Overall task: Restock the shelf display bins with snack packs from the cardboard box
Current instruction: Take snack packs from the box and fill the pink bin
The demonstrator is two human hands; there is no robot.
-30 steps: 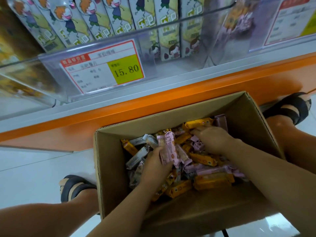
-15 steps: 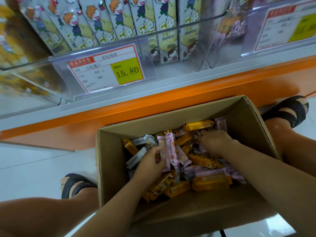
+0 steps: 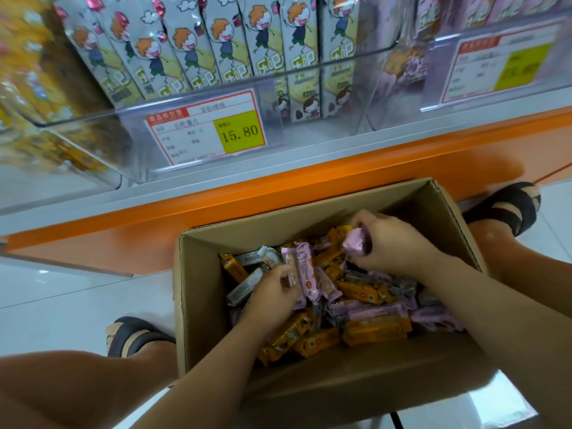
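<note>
An open cardboard box (image 3: pixel 204 305) stands on the floor between my legs, holding several orange, pink and silver snack packs (image 3: pixel 371 329). My left hand (image 3: pixel 272 295) is inside the box and grips a bunch of pink packs (image 3: pixel 305 274) standing upright. My right hand (image 3: pixel 393 243) is raised a little above the pile and pinches a single pink pack (image 3: pixel 356 244). Clear shelf bins (image 3: pixel 340 88) stand above the box, the middle one holding tall grey cartoon-printed boxes (image 3: pixel 216 51).
An orange shelf base (image 3: pixel 278 193) runs just behind the box. A price tag reading 15.80 (image 3: pixel 210 128) is on the middle bin's front; another tag (image 3: pixel 495 69) is at right. My sandalled feet (image 3: pixel 133 335) flank the box on a white tiled floor.
My right hand has lifted out of the pile with a pink pack pinched in it. My left hand keeps its hold on the pink packs. The view has tilted up slightly.
</note>
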